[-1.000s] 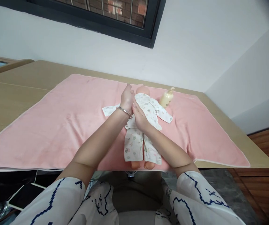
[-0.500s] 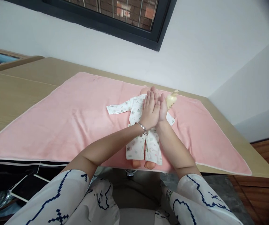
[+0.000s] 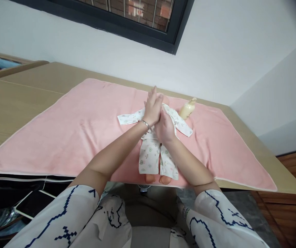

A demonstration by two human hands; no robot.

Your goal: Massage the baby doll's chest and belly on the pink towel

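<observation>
Palm against palm, my left hand [image 3: 153, 108] and my right hand [image 3: 166, 127] press together above a baby doll's chest. The left fingers stretch out straight and point away from me; the right fingers are partly hidden behind them. A silver bracelet circles my left wrist. Beneath them the doll [image 3: 150, 158] lies on its back in white printed clothes, arms spread and feet toward me. Its head is mostly covered by my hands. A pump bottle [image 3: 186, 109] of pale yellow liquid lies tilted beside the doll's sleeve on the right.
A pink blanket [image 3: 67, 134] with white edging covers much of the wooden table [image 3: 26, 100]. Behind it rise a white wall and a dark window frame [image 3: 173, 43]. A wooden-edged tray [image 3: 13, 70] is at the far left. Dark items sit below the table's left front edge.
My joined hands have shifted left and slid against each other, the left now further forward than the right. More of the doll's right-side sleeve and the bottle shows.
</observation>
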